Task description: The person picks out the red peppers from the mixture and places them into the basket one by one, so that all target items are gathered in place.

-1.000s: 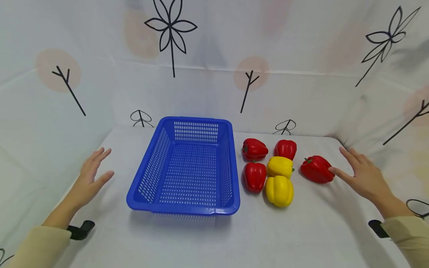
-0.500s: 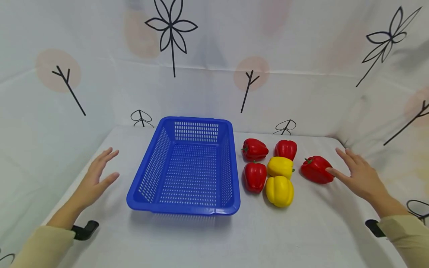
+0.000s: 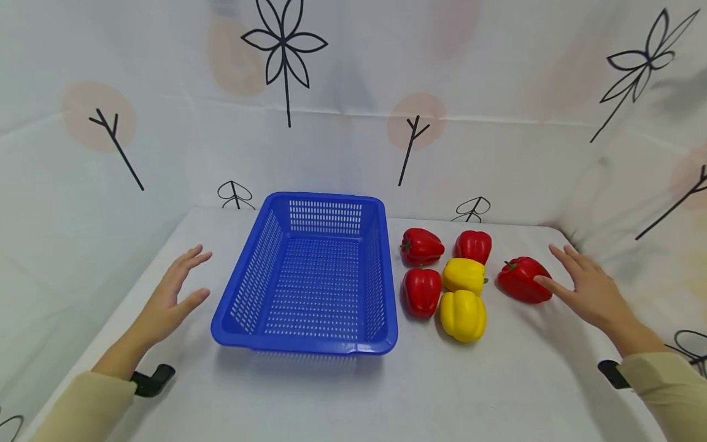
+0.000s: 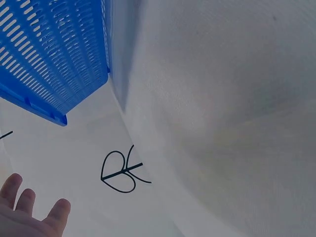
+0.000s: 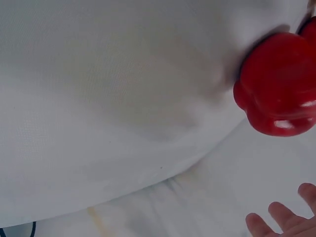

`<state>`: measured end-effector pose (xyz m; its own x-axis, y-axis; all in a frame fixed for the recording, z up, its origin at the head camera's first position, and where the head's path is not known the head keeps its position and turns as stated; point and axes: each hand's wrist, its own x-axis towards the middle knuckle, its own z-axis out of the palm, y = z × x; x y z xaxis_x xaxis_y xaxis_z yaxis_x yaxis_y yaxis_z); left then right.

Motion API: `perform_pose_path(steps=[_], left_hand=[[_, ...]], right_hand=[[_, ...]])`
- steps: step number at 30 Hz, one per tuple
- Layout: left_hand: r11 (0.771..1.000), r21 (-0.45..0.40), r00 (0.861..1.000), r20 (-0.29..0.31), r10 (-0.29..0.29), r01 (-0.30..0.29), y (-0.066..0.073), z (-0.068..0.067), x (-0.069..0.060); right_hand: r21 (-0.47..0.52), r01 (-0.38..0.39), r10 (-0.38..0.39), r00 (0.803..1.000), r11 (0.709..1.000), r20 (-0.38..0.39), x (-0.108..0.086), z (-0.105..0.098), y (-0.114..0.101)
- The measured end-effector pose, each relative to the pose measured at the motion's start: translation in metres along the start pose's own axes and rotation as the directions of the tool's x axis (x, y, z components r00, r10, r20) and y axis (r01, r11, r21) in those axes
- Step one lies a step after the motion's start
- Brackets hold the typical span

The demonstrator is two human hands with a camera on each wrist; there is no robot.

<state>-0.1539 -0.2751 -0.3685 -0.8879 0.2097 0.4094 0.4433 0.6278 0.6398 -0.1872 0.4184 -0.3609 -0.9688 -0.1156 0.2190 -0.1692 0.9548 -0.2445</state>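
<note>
The 6 peppers (image 3: 463, 316) look glossy, the basket (image 3: 304, 344) smooth plastic, the tablecloth (image 3: 442, 396) matt.

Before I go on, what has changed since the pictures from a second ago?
The left grip moved rightward, nearer the blue basket; the right grip moved slightly leftward, toward the rightmost red pepper. Nothing was taken hold of or let go. The basket and all six peppers stayed put.

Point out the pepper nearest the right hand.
The red pepper farthest right, by the right hand; it lies apart from the other five peppers, clustered beside the blue basket.
</note>
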Motion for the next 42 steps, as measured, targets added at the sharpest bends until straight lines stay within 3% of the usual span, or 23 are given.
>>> perform_pose_path(steps=[12,25,34,42], left_hand=[[0.999,-0.032,0.999,0.029,0.041,-0.04,0.005,0.011,-0.001],[0.998,-0.043,0.996,0.071,0.049,-0.046,0.009,0.024,-0.001],[0.997,-0.054,0.996,0.063,0.065,-0.062,0.009,0.03,-0.001],[0.979,-0.193,0.996,0.04,0.078,-0.069,0.009,0.033,-0.001]], right_hand=[[0.058,0.023,-0.024,0.999,0.998,0.021,0.002,0.01,0.003],[0.08,-0.017,0.009,0.995,0.997,0.101,0.01,0.015,0.0],[0.084,-0.003,-0.006,0.995,0.996,0.104,0.014,0.014,-0.001],[0.108,-0.021,0.004,0.988,0.994,0.156,0.016,0.014,-0.004]])
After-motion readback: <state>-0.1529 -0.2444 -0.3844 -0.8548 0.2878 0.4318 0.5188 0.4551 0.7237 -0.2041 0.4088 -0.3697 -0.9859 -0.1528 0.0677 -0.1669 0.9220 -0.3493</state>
